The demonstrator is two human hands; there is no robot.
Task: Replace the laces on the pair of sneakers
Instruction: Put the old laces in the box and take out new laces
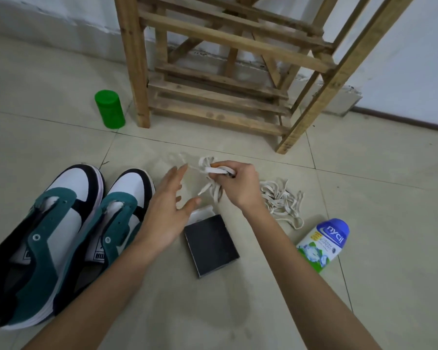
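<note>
The right hand (pixel 238 189) pinches a bunched white lace (pixel 214 173) in curled fingers; the left hand (pixel 168 213) hovers spread, holding nothing; the laceless sneakers (pixel 68 223) lie at eight o'clock from that grip, toes toward twelve, nearer the left hand.

The pair of sneakers (pixel 53 231), teal, white and black, stands side by side on the floor at left, toes pointing away, eyelets apparently empty. A white lace bundle (pixel 214 189) hangs gripped in the right hand (pixel 239 189). A tangled cream lace (pixel 281 200) lies loose on the tiles beside it.
</note>
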